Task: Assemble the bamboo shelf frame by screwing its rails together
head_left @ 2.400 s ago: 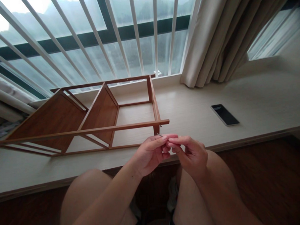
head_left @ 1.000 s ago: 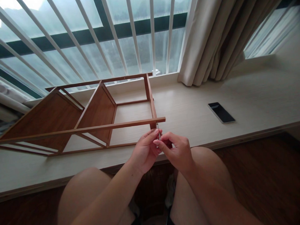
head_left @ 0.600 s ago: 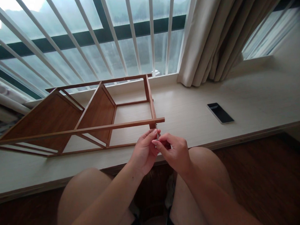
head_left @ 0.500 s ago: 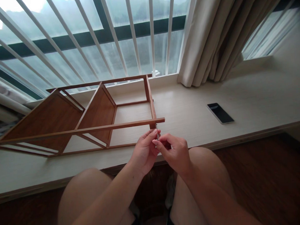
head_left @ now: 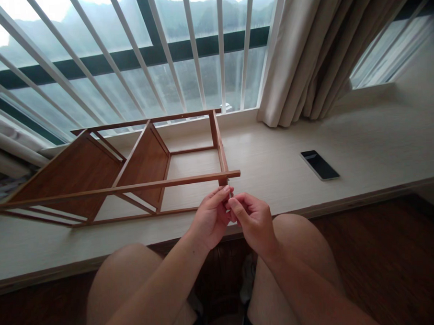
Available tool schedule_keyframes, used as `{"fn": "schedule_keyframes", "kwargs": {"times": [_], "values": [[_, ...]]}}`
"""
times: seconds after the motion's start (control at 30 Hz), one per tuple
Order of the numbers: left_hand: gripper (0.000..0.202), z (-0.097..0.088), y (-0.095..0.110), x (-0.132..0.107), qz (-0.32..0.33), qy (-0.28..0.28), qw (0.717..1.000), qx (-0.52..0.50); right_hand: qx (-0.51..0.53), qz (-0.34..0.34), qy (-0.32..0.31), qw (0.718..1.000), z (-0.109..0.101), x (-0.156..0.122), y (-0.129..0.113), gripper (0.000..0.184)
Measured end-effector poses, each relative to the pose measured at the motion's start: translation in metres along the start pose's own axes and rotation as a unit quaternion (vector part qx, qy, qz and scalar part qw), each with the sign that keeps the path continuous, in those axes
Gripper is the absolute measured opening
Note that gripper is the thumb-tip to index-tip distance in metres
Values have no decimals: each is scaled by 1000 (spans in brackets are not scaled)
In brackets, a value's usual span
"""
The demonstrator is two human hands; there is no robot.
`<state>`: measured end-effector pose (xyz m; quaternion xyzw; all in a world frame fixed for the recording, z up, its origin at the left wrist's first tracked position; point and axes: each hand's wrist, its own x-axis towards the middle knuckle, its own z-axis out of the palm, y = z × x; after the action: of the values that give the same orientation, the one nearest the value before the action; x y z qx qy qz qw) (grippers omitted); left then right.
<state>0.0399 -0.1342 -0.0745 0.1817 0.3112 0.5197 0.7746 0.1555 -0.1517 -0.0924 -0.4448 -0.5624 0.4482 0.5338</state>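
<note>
A brown wooden shelf frame [head_left: 174, 181] lies on its side on the pale ledge, its panels standing upright. Just below the right end of its near rail, a thin metal rod [head_left: 229, 183] points up toward the wood. Whether it is a key or a bolt I cannot tell. My left hand [head_left: 212, 214] pinches the rod between thumb and fingers, close under the rail. My right hand [head_left: 253, 218] is closed around its lower end, touching the left fingertips. Fingers hide most of the rod.
A black-screened phone [head_left: 319, 165] lies on the ledge [head_left: 267, 150] to the right. Behind the frame, white bars [head_left: 194, 53] cross the window, with a beige curtain [head_left: 292, 68] beside them. My knees [head_left: 302, 235] are against the ledge's front edge.
My right fingers have shifted slightly around the rod's lower end and curled closer to the left hand. The view has moved slightly; the shelf frame keeps its place on the ledge.
</note>
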Motion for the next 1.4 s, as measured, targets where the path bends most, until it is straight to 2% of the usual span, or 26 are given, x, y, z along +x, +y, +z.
{"fn": "schedule_keyframes", "kwargs": {"times": [0.13,0.3,0.4,0.47,0.53,0.7,0.87,1.1,1.2,1.4], "values": [[17,0,1,1,-15,-35,998,43,168,62,-23,983,2,0,2,28],[23,-3,2,4,-31,-41,996,76,359,166,-77,915,3,1,5,26],[24,-4,1,6,-27,-42,995,82,407,195,-109,885,3,1,5,26],[25,-4,2,6,-28,-44,995,84,410,195,-112,884,3,2,4,26],[25,-3,2,5,-32,-45,995,88,389,181,-96,898,3,1,3,26],[25,0,3,2,-15,-36,995,92,258,122,-35,958,2,-1,1,31],[21,1,1,3,8,-6,996,86,111,54,-7,992,-2,-3,1,32],[18,3,1,3,18,20,998,63,-81,-18,7,997,-6,-1,2,29],[19,2,0,4,18,37,998,54,-111,-45,16,993,-6,1,2,29],[19,1,1,6,33,39,997,55,-127,-57,24,990,-3,4,3,29]]}}
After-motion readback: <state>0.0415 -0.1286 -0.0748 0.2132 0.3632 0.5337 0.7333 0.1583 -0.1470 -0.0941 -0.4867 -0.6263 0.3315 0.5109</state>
